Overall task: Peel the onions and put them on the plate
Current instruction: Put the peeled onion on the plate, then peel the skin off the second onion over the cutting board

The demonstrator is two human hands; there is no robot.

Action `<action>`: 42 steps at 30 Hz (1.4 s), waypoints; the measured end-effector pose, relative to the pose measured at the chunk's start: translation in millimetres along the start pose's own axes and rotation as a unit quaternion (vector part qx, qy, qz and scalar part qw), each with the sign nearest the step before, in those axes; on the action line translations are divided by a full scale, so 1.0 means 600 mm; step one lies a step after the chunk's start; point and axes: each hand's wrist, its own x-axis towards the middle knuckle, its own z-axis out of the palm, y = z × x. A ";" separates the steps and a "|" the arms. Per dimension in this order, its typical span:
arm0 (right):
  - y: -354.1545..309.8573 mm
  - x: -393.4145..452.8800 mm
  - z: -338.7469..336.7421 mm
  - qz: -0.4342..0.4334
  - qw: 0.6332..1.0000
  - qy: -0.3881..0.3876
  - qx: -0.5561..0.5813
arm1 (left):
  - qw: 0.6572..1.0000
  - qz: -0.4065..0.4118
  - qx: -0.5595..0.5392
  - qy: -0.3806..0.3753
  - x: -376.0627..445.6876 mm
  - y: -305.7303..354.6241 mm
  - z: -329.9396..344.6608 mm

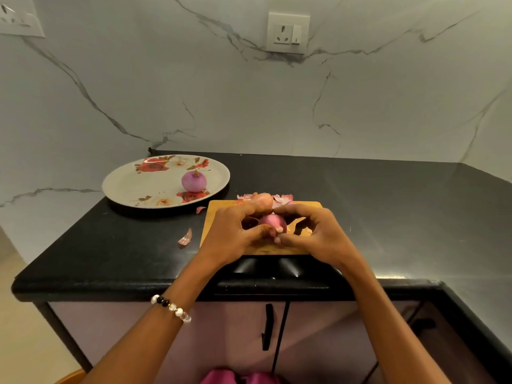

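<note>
A peeled purple onion (194, 181) is sitting on the floral plate (133, 187). Over the wooden cutting board (213, 217), you are cupping a half-skinned red onion (273, 222) between both hands: your left hand (238, 234) gripping it, your right hand (315, 234) pinching its skin, fingers curled.

No legible text, labels, brand names or nos. anywhere, incl. plate (130, 184) & wall socket (288, 33).

Both hands (235, 231) grip an onion (273, 221) over the board (221, 214). Second onion (262, 200) just behind the grip; plate (130, 187) far left, holding a third onion (194, 182).
</note>
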 end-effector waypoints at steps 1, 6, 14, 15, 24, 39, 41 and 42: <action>0.000 0.004 -0.001 0.010 0.999 0.014 0.030 | 1.000 -0.005 -0.029 0.008 0.004 0.001 0.001; 0.005 0.028 -0.013 0.042 0.994 0.014 0.101 | 0.991 -0.068 -0.095 0.072 0.043 0.015 0.022; 0.039 0.030 -0.021 0.048 0.990 0.079 0.104 | 0.997 -0.019 -0.059 0.047 0.077 -0.004 0.042; 0.040 0.030 -0.020 0.049 0.992 0.081 0.083 | 0.998 -0.009 -0.052 0.047 0.076 -0.008 0.044; 0.044 0.024 -0.016 0.041 0.995 0.089 -0.025 | 0.997 0.022 -0.074 -0.017 0.071 -0.015 0.036; 0.051 0.018 -0.015 0.048 0.996 0.062 -0.053 | 0.997 0.055 0.035 0.032 0.065 -0.034 0.041; 0.050 0.018 -0.016 0.052 0.996 0.056 -0.048 | 0.997 0.051 0.025 0.046 0.064 -0.034 0.041; 0.050 0.018 -0.017 0.054 0.996 0.053 -0.047 | 0.997 0.049 0.018 0.058 0.064 -0.034 0.041</action>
